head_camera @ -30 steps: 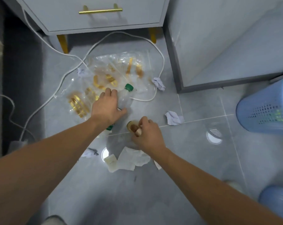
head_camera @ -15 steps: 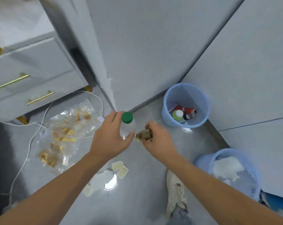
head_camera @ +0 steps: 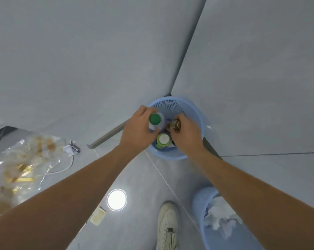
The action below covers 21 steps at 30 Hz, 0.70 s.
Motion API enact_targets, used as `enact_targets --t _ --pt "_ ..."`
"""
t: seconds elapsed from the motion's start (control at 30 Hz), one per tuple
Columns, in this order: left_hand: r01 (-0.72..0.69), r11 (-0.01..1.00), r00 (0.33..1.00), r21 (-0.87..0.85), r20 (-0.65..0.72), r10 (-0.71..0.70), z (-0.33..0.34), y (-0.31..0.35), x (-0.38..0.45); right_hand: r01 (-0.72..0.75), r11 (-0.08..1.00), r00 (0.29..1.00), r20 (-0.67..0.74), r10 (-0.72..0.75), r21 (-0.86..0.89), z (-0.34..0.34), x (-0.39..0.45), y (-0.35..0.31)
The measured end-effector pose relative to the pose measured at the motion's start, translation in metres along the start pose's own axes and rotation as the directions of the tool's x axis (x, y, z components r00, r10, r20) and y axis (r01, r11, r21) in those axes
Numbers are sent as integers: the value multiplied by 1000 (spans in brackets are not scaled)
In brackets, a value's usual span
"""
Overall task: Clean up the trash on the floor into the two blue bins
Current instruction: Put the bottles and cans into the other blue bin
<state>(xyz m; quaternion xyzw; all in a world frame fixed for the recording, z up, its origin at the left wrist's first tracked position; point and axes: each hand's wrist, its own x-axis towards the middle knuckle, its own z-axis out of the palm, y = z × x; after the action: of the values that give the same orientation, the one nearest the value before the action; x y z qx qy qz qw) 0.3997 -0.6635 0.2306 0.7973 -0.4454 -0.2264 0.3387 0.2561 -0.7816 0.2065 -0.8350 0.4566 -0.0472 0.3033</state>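
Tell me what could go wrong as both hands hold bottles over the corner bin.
1. The bin already holds bottles, one white-capped. The clear bottle in the left hand could land on them and bounce out.
2. The right hand holds a small brown bottle; if glass, a drop might crack it.
3. A shoe stands close to the second bin; stepping back could knock it.

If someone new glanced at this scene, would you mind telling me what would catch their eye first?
Probably the two hands over the blue bin in the corner: the left hand holds a clear bottle with a green cap, the right hand grips a small brown bottle. Next, the crumpled clear plastic bag with gold pieces on the floor at left, and a second blue bin with paper at lower right.
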Motion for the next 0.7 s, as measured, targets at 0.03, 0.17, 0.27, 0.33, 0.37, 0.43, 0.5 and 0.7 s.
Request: enact_targets --t 0.03,0.17,0.27,0.33,0.37,0.43,0.5,0.7 --pt "18 999 1000 29 24 -19 10 -7 8 0 1000 1000 -1 0 -17 6 10 6" --pt "-18 976 995 215 104 -4 47 -38 30 24 997 1000 21 -23 -70 32 39 28" --pt "-117 905 990 409 125 72 69 -49 38 29 995 996 85 -21 -100 49 53 39" --pt "-143 863 989 484 107 104 78 -51 39 38 991 994 104 -25 -127 55 60 44" --pt "-149 857 988 493 98 116 80 -52 38 41 991 994 108 -27 -127 57 61 46" --pt "-166 865 986 474 90 140 79 -54 33 42 993 993 114 -30 -110 57 61 51" --pt "-187 877 982 443 102 157 70 -55 25 58 992 994 99 -47 -111 52 57 50" --pt "-154 937 988 315 71 138 14 -49 -15 47 994 999 17 -45 -96 31 13 35"
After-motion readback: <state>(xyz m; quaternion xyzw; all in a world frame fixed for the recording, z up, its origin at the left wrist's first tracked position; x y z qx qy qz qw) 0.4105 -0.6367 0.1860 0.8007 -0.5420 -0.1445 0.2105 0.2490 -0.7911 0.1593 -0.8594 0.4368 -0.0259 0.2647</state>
